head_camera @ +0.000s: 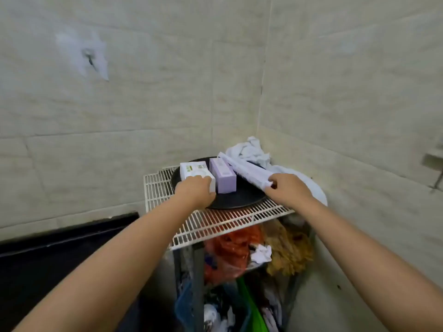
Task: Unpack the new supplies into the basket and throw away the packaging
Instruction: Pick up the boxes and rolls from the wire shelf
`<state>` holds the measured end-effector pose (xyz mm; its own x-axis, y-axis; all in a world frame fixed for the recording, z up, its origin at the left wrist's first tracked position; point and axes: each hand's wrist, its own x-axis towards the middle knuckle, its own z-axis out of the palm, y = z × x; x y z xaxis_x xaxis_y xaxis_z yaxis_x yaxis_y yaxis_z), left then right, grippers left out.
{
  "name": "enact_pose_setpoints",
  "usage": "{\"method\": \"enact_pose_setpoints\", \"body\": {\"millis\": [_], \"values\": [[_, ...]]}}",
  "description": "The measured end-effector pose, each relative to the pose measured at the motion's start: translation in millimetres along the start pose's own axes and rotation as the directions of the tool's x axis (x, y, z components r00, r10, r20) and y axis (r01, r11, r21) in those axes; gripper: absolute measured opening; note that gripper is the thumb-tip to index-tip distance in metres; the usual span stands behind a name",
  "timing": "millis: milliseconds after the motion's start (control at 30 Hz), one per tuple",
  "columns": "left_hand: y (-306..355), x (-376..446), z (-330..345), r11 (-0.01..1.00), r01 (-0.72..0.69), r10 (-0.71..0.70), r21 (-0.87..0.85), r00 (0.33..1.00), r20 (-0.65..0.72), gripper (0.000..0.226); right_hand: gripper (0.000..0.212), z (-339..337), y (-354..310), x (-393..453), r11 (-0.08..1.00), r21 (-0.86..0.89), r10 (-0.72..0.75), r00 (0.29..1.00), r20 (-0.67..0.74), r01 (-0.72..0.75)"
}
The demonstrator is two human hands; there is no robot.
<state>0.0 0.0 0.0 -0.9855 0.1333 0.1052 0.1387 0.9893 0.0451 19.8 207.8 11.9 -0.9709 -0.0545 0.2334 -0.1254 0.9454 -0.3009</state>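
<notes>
Three packaged supplies lie on a round black tray (239, 200) on a white wire rack (215, 221). My left hand (195, 190) grips the near end of a white box (195, 172) at the tray's left. Beside it, untouched, lies a lavender box (224, 176). My right hand (288, 189) pinches the near end of a long white box (244, 171) that slants up over the tray's right side. No basket shows in this view.
A crumpled white cloth (251, 149) fills the tiled corner behind the tray. Under the rack hang red and clear bags (230, 250), a tan mop head (290, 252) and a green handle (251, 307). A black ledge (60, 248) runs along the left wall.
</notes>
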Motion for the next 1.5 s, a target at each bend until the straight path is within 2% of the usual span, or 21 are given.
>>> {"method": "enact_pose_setpoints", "body": {"millis": [100, 233, 300, 400, 500, 633, 767, 900, 967, 1067, 1133, 1267, 1333, 1433, 1500], "values": [[-9.0, 40.3, 1.5, 0.990, 0.117, -0.116, -0.076, 0.993, 0.007, 0.053, 0.044, 10.5, 5.3, 52.0, 0.998, -0.011, 0.059, 0.996, 0.061, -0.058], [-20.6, 89.9, 0.0, 0.976, 0.210, -0.205, -0.057, 0.975, 0.083, 0.066, 0.053, 32.9, 5.2, 109.6, 0.995, -0.087, 0.068, 0.983, 0.169, -0.054], [-23.7, 109.2, 3.0, 0.965, 0.255, -0.244, -0.053, 0.956, 0.161, 0.072, 0.065, 47.0, 7.7, 133.0, 0.992, -0.113, 0.083, 0.965, 0.250, -0.056], [-22.7, 131.1, 12.2, 0.924, 0.348, -0.288, -0.160, 0.906, 0.310, 0.077, 0.076, 66.4, 12.3, 161.0, 0.986, -0.153, 0.118, 0.927, 0.357, -0.066], [-20.3, 141.6, 22.2, 0.835, 0.492, -0.387, -0.246, 0.843, 0.372, 0.088, 0.071, 77.7, 18.3, 178.1, 0.985, -0.151, 0.130, 0.914, 0.383, -0.077], [-16.6, 142.9, 28.2, 0.704, 0.661, -0.530, -0.260, 0.733, 0.428, 0.098, 0.054, 81.3, 26.3, 186.3, 0.993, -0.079, 0.110, 0.923, 0.368, -0.087], [-14.1, 142.4, 31.4, 0.616, 0.716, -0.623, -0.328, 0.697, 0.353, 0.095, 0.051, 81.0, 37.9, 191.0, 0.995, 0.040, 0.070, 0.935, 0.348, -0.090], [-10.9, 138.1, 31.9, 0.633, 0.676, -0.625, -0.377, 0.734, 0.265, 0.083, 0.045, 74.3, 50.4, 195.8, 0.983, 0.168, 0.024, 0.956, 0.291, -0.076], [-5.9, 135.4, 31.0, 0.670, 0.653, -0.630, -0.353, 0.752, 0.195, 0.076, 0.038, 72.4, 53.9, 196.0, 0.987, 0.143, 0.035, 0.963, 0.267, -0.076], [2.3, 130.7, 28.7, 0.752, 0.635, -0.634, -0.179, 0.770, 0.071, 0.071, 0.033, 76.0, 54.3, 191.9, 0.993, 0.059, 0.077, 0.944, 0.320, -0.100], [3.0, 126.7, 25.2, 0.771, 0.626, -0.627, -0.117, 0.778, 0.035, 0.070, 0.033, 76.4, 53.2, 190.9, 0.994, 0.025, 0.094, 0.934, 0.346, -0.109], [-0.2, 115.7, 26.1, 0.763, 0.638, -0.638, -0.109, 0.769, 0.035, 0.069, 0.062, 71.5, 52.9, 193.5, 0.991, -0.024, 0.133, 0.908, 0.398, -0.135], [-1.5, 111.0, 28.2, 0.753, 0.645, -0.647, -0.127, 0.762, 0.034, 0.071, 0.058, 68.0, 52.5, 194.0, 0.993, 0.021, 0.094, 0.909, 0.405, -0.112], [-6.0, 108.6, 27.6, 0.736, 0.658, -0.665, -0.158, 0.746, 0.009, 0.075, 0.067, 66.5, 46.9, 193.6, 0.998, 0.027, 0.051, 0.942, 0.332, -0.064], [-10.1, 108.7, 28.4, 0.729, 0.665, -0.675, -0.162, 0.738, -0.012, 0.076, 0.060, 68.8, 43.4, 193.9, 0.999, 0.002, 0.046, 0.948, 0.315, -0.049]]}}
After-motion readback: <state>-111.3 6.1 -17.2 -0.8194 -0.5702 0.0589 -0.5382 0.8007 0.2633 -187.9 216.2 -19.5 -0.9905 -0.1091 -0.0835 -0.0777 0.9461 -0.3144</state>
